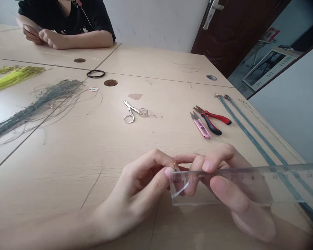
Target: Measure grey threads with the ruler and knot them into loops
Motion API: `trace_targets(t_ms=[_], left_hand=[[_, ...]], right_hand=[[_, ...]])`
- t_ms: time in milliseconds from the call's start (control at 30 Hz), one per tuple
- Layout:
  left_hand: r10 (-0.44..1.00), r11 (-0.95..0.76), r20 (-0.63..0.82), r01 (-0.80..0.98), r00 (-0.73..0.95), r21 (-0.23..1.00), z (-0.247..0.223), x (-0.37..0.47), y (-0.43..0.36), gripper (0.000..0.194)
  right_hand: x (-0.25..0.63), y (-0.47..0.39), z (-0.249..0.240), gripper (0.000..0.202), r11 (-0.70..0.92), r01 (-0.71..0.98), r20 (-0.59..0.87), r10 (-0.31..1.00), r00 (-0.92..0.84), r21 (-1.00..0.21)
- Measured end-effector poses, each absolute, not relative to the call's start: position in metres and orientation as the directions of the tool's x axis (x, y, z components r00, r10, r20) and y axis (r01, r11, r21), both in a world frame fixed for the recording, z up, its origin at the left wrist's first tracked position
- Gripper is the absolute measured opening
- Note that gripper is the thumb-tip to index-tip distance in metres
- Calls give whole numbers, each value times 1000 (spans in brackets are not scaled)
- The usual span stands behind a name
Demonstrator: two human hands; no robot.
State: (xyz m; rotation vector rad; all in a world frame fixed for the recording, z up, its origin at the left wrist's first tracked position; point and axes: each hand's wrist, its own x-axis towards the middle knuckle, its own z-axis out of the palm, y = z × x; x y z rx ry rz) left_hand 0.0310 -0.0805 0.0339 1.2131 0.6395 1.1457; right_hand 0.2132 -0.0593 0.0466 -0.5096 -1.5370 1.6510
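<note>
A transparent plastic ruler (251, 173) lies across in front of me, its zero end at the left. My right hand (232, 191) grips it between thumb and fingers near its left part. At the zero end, the thumb and forefinger of my left hand (143, 187) pinch a small gold-coloured piece (175, 165), partly hidden by the fingertips. Through the ruler shows a short pale thread (182, 189); whether it joins the gold piece I cannot tell. Beyond the hands lie pink thread snips (202, 126) and red-and-black pliers (211, 121), with silver scissors (133, 111) further left.
Teal cord bundles (250, 135) run along the right edge. A grey-green thread bundle (47, 99) and yellow-green strands (13, 77) lie left. A black band (95, 73) rests by a table hole (111, 83). Another person (65, 26) sits across the table, hands together.
</note>
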Motion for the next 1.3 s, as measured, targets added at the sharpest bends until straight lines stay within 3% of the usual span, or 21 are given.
trace_targets(t_ms=[300,1000,1300], left_hand=[[924,-84,207,-359,320,930,33,31,-82,14],[925,-39,164,-342,344,939,34,30,-83,14],[900,-41,208,-402,382,915,35,31,-82,13]], right_hand=[[209,-58,50,4,-66,-344,162,789,-593,-937],[210,-56,46,7,-62,-327,154,791,-592,-943],[212,-58,49,6,-95,-306,116,788,-605,-947]])
